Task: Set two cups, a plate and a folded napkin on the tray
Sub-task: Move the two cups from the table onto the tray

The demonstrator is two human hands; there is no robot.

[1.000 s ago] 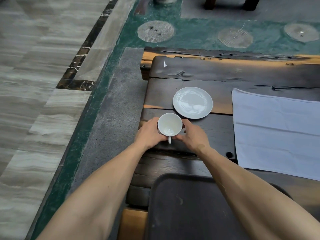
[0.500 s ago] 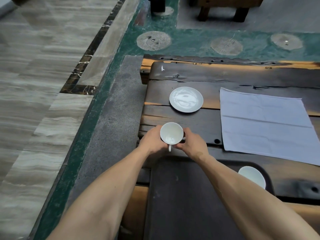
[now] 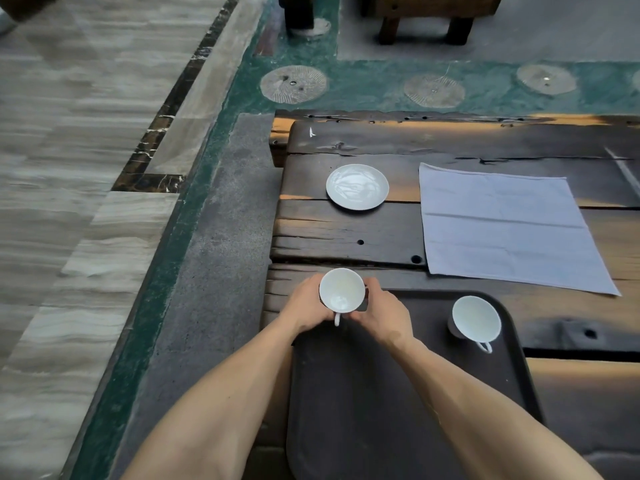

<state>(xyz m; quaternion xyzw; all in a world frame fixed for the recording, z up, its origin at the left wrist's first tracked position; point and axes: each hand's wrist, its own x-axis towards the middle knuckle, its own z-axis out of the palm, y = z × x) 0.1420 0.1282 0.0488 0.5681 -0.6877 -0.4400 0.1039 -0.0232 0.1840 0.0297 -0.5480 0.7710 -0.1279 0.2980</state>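
Both hands hold one white cup [image 3: 341,289] at the far left corner of the dark tray [image 3: 408,403], handle pointing toward me. My left hand [image 3: 304,304] wraps its left side and my right hand [image 3: 382,315] its right side. A second white cup [image 3: 475,318] stands on the tray's far right corner. The white plate [image 3: 356,187] lies on the dark wooden table [image 3: 339,233], beyond the cups. A pale grey napkin [image 3: 509,226] lies spread flat on the table to the right of the plate.
The table's left edge drops to a grey stone strip and a green floor band [image 3: 194,188]. A wooden stool [image 3: 429,15] stands beyond the table. Small holes dot the planks near the tray.
Both hands have carried the cup back toward me, from beside the plate to the tray's far left corner. The view has pulled back, so the second cup now shows.
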